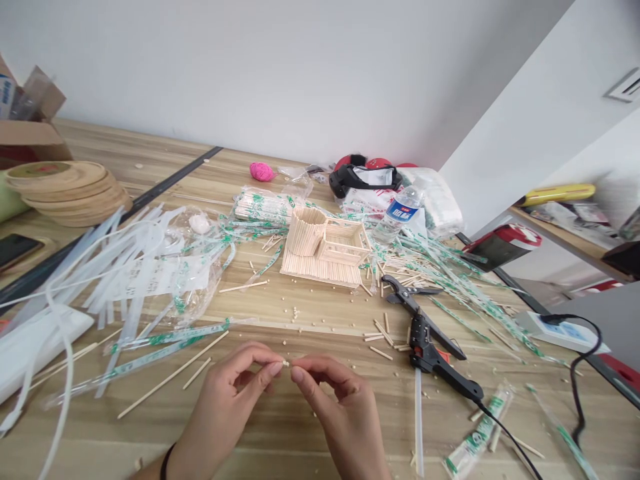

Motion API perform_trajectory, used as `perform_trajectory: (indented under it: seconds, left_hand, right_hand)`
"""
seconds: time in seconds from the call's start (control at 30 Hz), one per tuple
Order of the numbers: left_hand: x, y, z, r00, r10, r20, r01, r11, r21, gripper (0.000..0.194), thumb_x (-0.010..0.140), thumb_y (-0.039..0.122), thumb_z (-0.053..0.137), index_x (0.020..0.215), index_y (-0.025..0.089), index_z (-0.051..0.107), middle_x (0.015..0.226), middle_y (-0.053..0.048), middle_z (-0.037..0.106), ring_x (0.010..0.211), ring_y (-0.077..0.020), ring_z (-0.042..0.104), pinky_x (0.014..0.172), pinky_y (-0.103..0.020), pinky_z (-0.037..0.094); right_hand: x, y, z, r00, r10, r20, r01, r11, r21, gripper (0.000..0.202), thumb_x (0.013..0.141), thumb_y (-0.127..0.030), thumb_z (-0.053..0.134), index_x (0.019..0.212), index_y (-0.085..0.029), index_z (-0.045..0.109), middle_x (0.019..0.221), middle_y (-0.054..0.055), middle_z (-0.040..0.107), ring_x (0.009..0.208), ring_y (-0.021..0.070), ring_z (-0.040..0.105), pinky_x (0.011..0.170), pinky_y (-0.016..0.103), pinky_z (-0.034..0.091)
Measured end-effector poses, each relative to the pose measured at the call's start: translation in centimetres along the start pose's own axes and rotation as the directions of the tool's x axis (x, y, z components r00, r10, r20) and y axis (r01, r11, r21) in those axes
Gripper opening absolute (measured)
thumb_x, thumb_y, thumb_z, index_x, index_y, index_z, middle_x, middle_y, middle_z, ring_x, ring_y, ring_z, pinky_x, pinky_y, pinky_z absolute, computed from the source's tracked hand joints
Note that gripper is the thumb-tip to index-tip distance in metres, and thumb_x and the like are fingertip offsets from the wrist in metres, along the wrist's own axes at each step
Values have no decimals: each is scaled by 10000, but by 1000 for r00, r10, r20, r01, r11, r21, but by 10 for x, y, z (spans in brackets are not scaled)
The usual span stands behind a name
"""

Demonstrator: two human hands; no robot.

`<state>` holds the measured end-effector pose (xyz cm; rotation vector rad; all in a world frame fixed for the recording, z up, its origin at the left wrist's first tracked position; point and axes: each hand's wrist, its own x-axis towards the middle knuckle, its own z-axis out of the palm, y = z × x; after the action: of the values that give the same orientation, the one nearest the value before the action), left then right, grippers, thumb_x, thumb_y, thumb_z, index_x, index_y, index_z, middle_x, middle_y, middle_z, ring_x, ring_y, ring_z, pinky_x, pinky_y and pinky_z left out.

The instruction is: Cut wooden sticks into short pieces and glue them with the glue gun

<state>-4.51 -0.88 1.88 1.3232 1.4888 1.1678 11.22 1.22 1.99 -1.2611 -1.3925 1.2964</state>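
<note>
My left hand (235, 393) is closed in a pinch, with a tiny pale piece of wooden stick (285, 363) at the fingertips. Almost touching it, my right hand (340, 407) pinches thumb and forefinger together; whatever lies between them is too small to make out. Beyond both hands stands a small model built of wooden sticks (320, 272), with a rounded tower (305, 232) on the left and a railed box (346, 241) on the right. Tiny cut stick bits (295, 313) are scattered between the hands and the model.
A black glue gun (443, 370) and cutters (407, 300) lie to the right, near a power strip (560, 331). Glue sticks (135, 293) and wrappers spread leftward. Farther back are a water bottle (400, 213), pink yarn (262, 172) and stacked wooden discs (67, 193).
</note>
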Motion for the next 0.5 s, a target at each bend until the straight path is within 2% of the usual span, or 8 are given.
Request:
perform_trajectory:
  seconds: [0.2,0.37,0.5]
  left_hand:
    - [-2,-6,0,999,36,8,-36,998,53,130,847,307,611,783,265,715,822,20,690,663,-123,615,633,-193,499]
    - [-2,-4,0,999,35,14,-36,998,48,125,840,301,609,794,263,718,847,10,702,744,-141,646,648,-194,520]
    - [-1,0,2,1000,-16,5,16,1000,14,110,814,303,626,800,259,725,867,-4,716,818,-167,660,661,-205,540]
  right_hand:
    - [-2,-5,2,995,-99,-3,97,984,-151,87,785,-240,659,742,-219,732,701,6,708,662,161,607,625,249,457]
    - [-1,-3,3,996,-90,-13,87,983,-160,93,787,-231,635,742,-207,712,702,9,704,665,163,610,634,260,465]
    - [0,-1,3,998,-62,-6,60,990,-130,102,787,-256,636,739,-195,704,703,18,704,667,171,616,633,267,470]
